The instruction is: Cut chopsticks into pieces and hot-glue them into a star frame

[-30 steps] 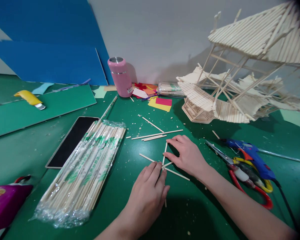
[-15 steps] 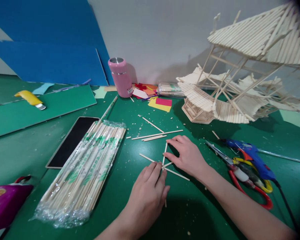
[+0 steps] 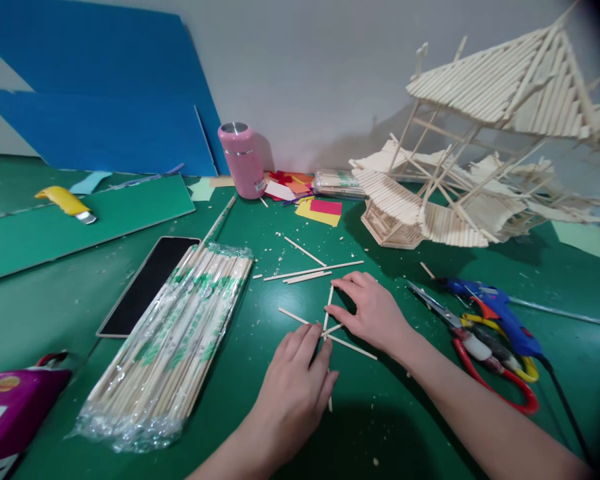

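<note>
Several thin wooden sticks lie crossed in a star shape on the green tabletop, and one long wooden stick (image 3: pixel 353 347) reaches out to the lower right. My left hand (image 3: pixel 296 387) presses its fingertips together on the sticks at their crossing and hides part of them. Thumb and index finger of my right hand (image 3: pixel 369 308) hold the upright wooden stick (image 3: pixel 329 305) that points away from me. Just beyond lie loose wooden sticks (image 3: pixel 305 276), longer and shorter. The sticks' joint is partly covered by my left fingers.
Left of my hands are a plastic-wrapped chopstick bundle (image 3: pixel 180 347), a dark phone (image 3: pixel 145 287) and a yellow cutter (image 3: pixel 65 201). On the right lie scissors (image 3: pixel 450 317) and a blue glue gun (image 3: pixel 500 310). A wooden stick pavilion model (image 3: pixel 460 167) and a pink bottle (image 3: pixel 243 163) stand behind.
The camera view has shifted slightly. Both hands keep the same hold on the crossed sticks, with no clear movement relative to them.
</note>
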`<move>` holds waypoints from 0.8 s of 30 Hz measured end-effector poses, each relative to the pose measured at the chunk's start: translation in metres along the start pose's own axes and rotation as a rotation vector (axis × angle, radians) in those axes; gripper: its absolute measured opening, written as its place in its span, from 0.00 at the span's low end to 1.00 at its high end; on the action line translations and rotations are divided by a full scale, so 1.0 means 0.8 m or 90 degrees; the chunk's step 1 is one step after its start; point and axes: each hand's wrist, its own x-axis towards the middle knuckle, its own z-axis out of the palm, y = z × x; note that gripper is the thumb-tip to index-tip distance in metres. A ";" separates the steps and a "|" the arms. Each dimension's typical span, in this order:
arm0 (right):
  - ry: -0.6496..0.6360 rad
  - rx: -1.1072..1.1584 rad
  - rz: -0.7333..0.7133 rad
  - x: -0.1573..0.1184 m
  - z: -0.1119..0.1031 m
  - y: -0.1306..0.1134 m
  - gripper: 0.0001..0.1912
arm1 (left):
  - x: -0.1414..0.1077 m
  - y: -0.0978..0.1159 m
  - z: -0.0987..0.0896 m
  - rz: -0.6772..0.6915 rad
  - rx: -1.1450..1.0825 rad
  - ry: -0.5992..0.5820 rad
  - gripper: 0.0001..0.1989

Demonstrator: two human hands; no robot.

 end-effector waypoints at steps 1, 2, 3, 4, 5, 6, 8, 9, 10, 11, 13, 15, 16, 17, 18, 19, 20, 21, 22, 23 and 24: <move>0.000 -0.001 0.002 0.000 0.000 0.000 0.20 | 0.000 0.000 0.000 0.000 0.002 -0.002 0.15; 0.001 -0.001 0.003 0.000 -0.001 -0.001 0.20 | 0.000 0.000 -0.001 0.000 0.004 -0.002 0.16; 0.002 -0.001 0.004 0.000 -0.001 -0.001 0.20 | -0.001 0.000 -0.001 -0.002 0.006 0.000 0.16; 0.004 -0.002 0.005 0.000 -0.001 -0.001 0.20 | -0.001 0.000 -0.001 -0.003 0.008 0.002 0.17; 0.005 -0.002 0.005 0.000 -0.001 -0.001 0.20 | -0.002 0.000 -0.001 -0.003 0.010 0.006 0.17; 0.006 -0.002 0.005 0.000 -0.001 -0.001 0.19 | -0.002 0.000 -0.001 -0.002 0.013 0.010 0.17; 0.007 -0.003 0.004 0.000 -0.001 -0.001 0.19 | -0.002 0.000 -0.001 0.005 0.020 0.019 0.17; 0.007 -0.003 0.004 0.000 0.000 -0.001 0.19 | -0.002 0.000 0.000 0.011 0.025 0.023 0.17; 0.007 -0.004 0.005 0.000 0.000 -0.001 0.19 | -0.002 0.000 0.000 0.017 0.029 0.027 0.17; 0.008 -0.005 0.005 0.000 0.000 -0.001 0.19 | -0.001 0.000 0.000 0.021 0.034 0.031 0.17; 0.009 -0.006 0.005 0.000 0.000 -0.002 0.19 | 0.000 0.000 -0.001 0.024 0.041 0.035 0.18; 0.010 -0.006 0.005 0.000 0.000 -0.002 0.19 | 0.001 0.000 0.000 0.024 0.045 0.037 0.18; 0.011 -0.007 0.004 0.000 0.000 -0.002 0.19 | 0.001 0.000 0.000 0.023 0.044 0.036 0.18; 0.012 -0.007 0.004 0.000 0.000 -0.002 0.19 | 0.001 -0.001 0.001 0.021 0.043 0.035 0.19; 0.013 -0.007 0.004 0.000 0.000 -0.002 0.18 | 0.001 -0.001 0.002 0.019 0.039 0.032 0.19; 0.013 -0.007 0.004 0.000 0.000 -0.002 0.18 | 0.000 -0.001 0.003 0.016 0.034 0.030 0.19; 0.013 -0.006 0.005 0.000 0.000 -0.001 0.18 | 0.000 -0.001 0.004 0.011 0.028 0.030 0.19; 0.013 -0.006 0.005 0.000 0.000 -0.001 0.19 | -0.001 -0.001 0.005 0.007 0.021 0.031 0.19; 0.013 -0.006 0.005 0.000 0.000 -0.001 0.19 | -0.001 0.000 0.005 0.001 0.014 0.032 0.19; 0.012 -0.005 0.005 0.000 0.000 -0.001 0.19 | -0.001 0.000 0.005 -0.006 0.006 0.033 0.19; 0.012 -0.004 0.005 0.000 0.000 -0.001 0.19 | -0.001 0.000 0.005 -0.014 -0.001 0.035 0.19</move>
